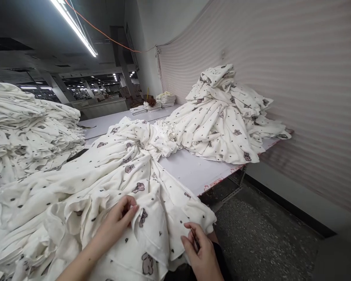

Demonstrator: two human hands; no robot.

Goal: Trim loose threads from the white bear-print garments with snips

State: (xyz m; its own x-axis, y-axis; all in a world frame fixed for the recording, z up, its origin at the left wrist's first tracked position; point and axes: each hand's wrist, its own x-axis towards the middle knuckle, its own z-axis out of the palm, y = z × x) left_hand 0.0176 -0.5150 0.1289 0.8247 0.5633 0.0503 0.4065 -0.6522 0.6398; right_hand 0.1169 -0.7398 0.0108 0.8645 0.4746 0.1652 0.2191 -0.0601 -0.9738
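White fabric [139, 187] with mauve animal prints and dark spots lies in loose folds directly before you, partly covering the tabletop [187, 175]. Your left hand [123, 215] has its grip closed, pinching a fold between thumb and fingers. Your right hand [201, 251], beside the fabric's right portion, has its grip closed around a dark slender tool [195, 239]. Matching material forms a right-hand heap [213, 121] against the striped sheet [304, 86] and a left-hand heap [26, 128].
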